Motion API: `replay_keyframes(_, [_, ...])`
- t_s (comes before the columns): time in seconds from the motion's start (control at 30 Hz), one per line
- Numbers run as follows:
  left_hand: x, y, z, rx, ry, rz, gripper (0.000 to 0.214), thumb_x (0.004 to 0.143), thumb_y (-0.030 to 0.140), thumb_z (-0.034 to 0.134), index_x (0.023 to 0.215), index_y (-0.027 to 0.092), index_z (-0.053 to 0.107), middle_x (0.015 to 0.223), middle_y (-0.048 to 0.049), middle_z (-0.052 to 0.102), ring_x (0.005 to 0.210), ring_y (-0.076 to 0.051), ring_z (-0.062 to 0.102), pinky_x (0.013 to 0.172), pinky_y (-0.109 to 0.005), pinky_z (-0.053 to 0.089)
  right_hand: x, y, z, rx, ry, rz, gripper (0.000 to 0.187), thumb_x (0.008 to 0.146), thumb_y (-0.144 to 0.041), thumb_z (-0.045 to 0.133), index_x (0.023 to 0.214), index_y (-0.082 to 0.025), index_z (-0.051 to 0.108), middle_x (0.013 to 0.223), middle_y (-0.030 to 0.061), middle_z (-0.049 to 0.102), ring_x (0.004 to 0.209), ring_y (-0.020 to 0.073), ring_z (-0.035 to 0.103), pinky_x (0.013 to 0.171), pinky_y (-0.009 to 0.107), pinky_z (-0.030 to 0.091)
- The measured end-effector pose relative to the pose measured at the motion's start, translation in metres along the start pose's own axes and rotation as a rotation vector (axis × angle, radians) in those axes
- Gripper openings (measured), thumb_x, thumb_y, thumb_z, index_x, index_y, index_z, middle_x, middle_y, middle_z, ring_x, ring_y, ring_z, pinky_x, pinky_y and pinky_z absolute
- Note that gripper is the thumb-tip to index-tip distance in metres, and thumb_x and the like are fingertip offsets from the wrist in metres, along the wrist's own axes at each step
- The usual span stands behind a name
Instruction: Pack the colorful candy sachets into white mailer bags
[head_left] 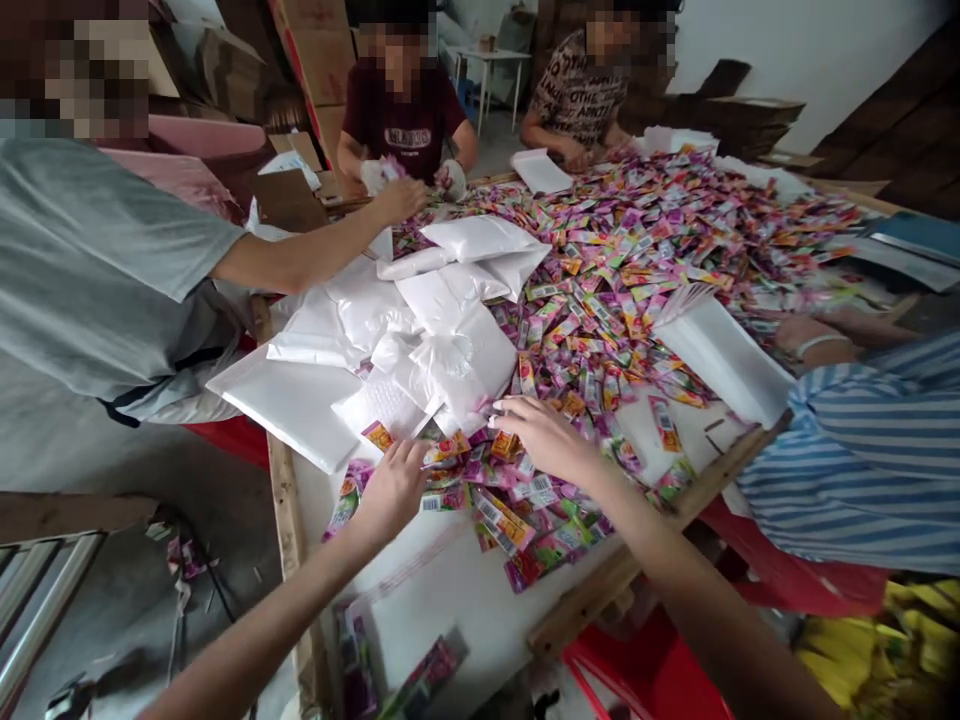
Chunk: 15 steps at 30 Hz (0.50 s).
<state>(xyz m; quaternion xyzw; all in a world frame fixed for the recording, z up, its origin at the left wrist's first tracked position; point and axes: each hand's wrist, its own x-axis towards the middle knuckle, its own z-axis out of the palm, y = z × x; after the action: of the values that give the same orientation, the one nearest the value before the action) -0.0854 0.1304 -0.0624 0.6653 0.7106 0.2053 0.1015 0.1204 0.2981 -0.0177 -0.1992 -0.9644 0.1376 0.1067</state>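
My left hand (pixel 394 490) is closed, its fingers curled down on a small printed packet (pixel 446 450) at the near side of the pile. Another orange packet (pixel 377 435) lies just beyond its fingertips. My right hand (pixel 540 432) reaches over the packets with its fingers stretched and apart; white covers some fingertips. Beneath it sits an orange and purple packet (pixel 505 445). Several filled white mailer bags (pixel 465 350) are heaped directly in front of both hands. A flat white bag (pixel 292 400) rests at the table's left edge.
Colourful packets (pixel 615 270) cover much of the wood-edged table (pixel 585 600). A stack of white bags (pixel 724 355) lies at right. A co-worker's arm (pixel 315 245) extends from the left; a striped sleeve (pixel 862 440) is close on the right. Two people work opposite. A red stool (pixel 652 665) stands below.
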Motion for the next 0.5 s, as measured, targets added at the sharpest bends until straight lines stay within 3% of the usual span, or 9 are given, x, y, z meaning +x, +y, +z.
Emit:
replay_keyframes(0.07, [0.022, -0.002, 0.010, 0.113, -0.077, 0.025, 0.019, 0.085, 0.014, 0.040, 0.096, 0.015, 0.056, 0.086, -0.0091, 0.060, 0.085, -0.023, 0.055, 0.078, -0.037, 0.044, -0.016, 0.005, 0.014, -0.088, 0.006, 0.043, 0.042, 0.078, 0.001, 0.035, 0.098, -0.022, 0.064, 0.118, 0.0077, 0.055, 0.116, 0.0253, 0.045, 0.095, 0.046, 0.039])
replay_keyframes(0.17, [0.034, 0.006, 0.017, 0.158, -0.126, 0.049, 0.018, 0.085, 0.016, 0.040, 0.077, 0.016, 0.057, 0.077, -0.0067, 0.058, 0.076, -0.021, 0.054, 0.073, -0.035, 0.043, -0.025, 0.013, 0.019, -0.036, 0.121, 0.099, 0.030, 0.080, -0.006, 0.040, 0.088, -0.022, 0.064, 0.111, 0.0066, 0.059, 0.115, 0.0242, 0.046, 0.099, 0.046, 0.036])
replay_keyframes(0.23, [0.032, 0.011, 0.012, 0.104, -0.058, 0.038, 0.017, 0.086, 0.017, 0.039, 0.079, 0.016, 0.054, 0.085, -0.0082, 0.057, 0.081, -0.021, 0.054, 0.072, -0.033, 0.042, -0.033, 0.012, 0.013, 0.053, 0.228, 0.195, 0.026, 0.083, -0.011, 0.038, 0.093, -0.019, 0.061, 0.105, 0.0089, 0.061, 0.105, 0.0235, 0.052, 0.091, 0.043, 0.042])
replay_keyframes(0.3, [0.028, 0.013, 0.000, -0.042, -0.004, -0.050, 0.015, 0.088, 0.020, 0.036, 0.084, 0.017, 0.050, 0.085, -0.0074, 0.056, 0.079, -0.019, 0.054, 0.068, -0.031, 0.041, -0.044, 0.004, 0.007, 0.152, 0.291, 0.352, 0.023, 0.087, -0.019, 0.034, 0.096, -0.017, 0.055, 0.090, 0.0096, 0.062, 0.083, 0.0218, 0.058, 0.072, 0.037, 0.048])
replay_keyframes(0.4, [0.022, 0.009, -0.023, -0.307, 0.052, -0.261, 0.013, 0.090, 0.029, 0.035, 0.084, 0.020, 0.042, 0.067, 0.0009, 0.051, 0.060, -0.014, 0.051, 0.058, -0.027, 0.038, -0.063, -0.018, 0.009, 0.284, 0.237, 0.526, 0.016, 0.088, -0.027, 0.038, 0.092, -0.018, 0.050, 0.071, 0.0039, 0.058, 0.061, 0.0179, 0.054, 0.056, 0.030, 0.043])
replay_keyframes(0.5, [0.017, -0.001, -0.040, -0.563, 0.163, -0.410, 0.014, 0.087, 0.035, 0.040, 0.082, 0.021, 0.037, 0.063, 0.0049, 0.045, 0.053, -0.011, 0.048, 0.052, -0.023, 0.037, -0.074, -0.044, 0.021, 0.308, 0.101, 0.552, 0.009, 0.082, -0.027, 0.051, 0.087, -0.019, 0.050, 0.077, 0.0035, 0.060, 0.071, 0.0183, 0.057, 0.062, 0.028, 0.043])
